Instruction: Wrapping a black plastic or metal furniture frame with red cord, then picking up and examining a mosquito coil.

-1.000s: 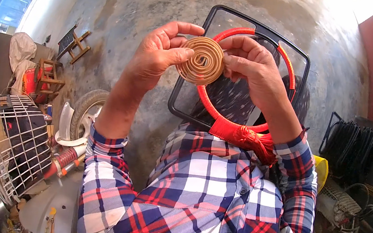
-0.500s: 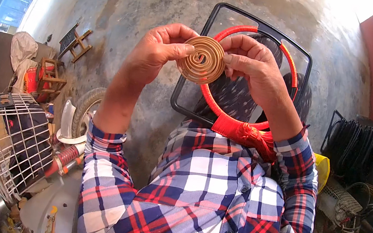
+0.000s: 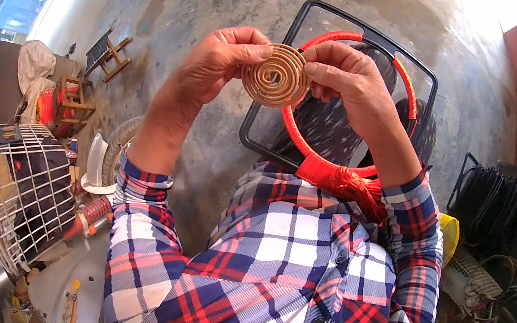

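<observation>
A flat tan spiral coil [image 3: 273, 91], its rings wound closely about a small open centre, is held up in front of me. My left hand [image 3: 220, 58] pinches its upper left edge between thumb and fingers. At the upper right edge, the thumb and fingers of my right hand [image 3: 342, 71] close on the rim. Beneath, a black rectangular frame [image 3: 300, 23] lies over my lap. Inside it is a ring wrapped in red cord [image 3: 295, 133], with a red tassel [image 3: 359, 191] at its near side. My right forearm covers part of the ring and frame.
A white wire basket [image 3: 26, 190] with dark contents and a motorbike wheel [image 3: 121, 140] stand at left. Farther off are a wooden stool [image 3: 73, 104] and a tipped wooden stand [image 3: 108, 55]. Stacked black frames [image 3: 492, 199] and a yellow bag [image 3: 448, 235] are at right.
Both hands have shifted slightly up with the coil, which has also moved a little left. The grip at each edge stays much the same.
</observation>
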The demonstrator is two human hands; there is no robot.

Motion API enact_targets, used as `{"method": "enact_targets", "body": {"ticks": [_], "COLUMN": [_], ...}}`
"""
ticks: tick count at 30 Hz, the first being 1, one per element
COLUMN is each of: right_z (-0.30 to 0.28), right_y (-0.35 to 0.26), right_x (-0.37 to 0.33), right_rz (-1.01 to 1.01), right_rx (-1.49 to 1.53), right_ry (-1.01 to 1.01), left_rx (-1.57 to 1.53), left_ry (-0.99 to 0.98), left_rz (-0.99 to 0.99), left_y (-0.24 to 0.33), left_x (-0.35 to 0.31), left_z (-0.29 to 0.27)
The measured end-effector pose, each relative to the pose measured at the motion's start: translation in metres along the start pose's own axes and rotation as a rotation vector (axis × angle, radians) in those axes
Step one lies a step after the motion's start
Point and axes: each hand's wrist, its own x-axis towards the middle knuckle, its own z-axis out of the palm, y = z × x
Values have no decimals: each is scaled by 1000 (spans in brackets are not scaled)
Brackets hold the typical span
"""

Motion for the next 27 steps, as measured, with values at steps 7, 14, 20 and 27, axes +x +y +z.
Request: {"method": "enact_targets", "body": {"ticks": [7,14,20,27], "right_z": [0,-1,-1,-5], "right_y": [3,2,2,8], "right_x": [-2,-2,-3,-1], "right_rz": [-7,-58,-57,-27], "right_rx": [-11,-6,-2,82], "right_ry": [12,-8,-24,-39], "left_rx": [-15,-47,-125,-146], "left_ry": [-1,-29,-58,-46], "left_rz": [-12,-47,-74,-89], "left_y": [0,3,-4,-9], "left_x": [2,3,5,8], "left_z": [1,1,-1,-3]}}
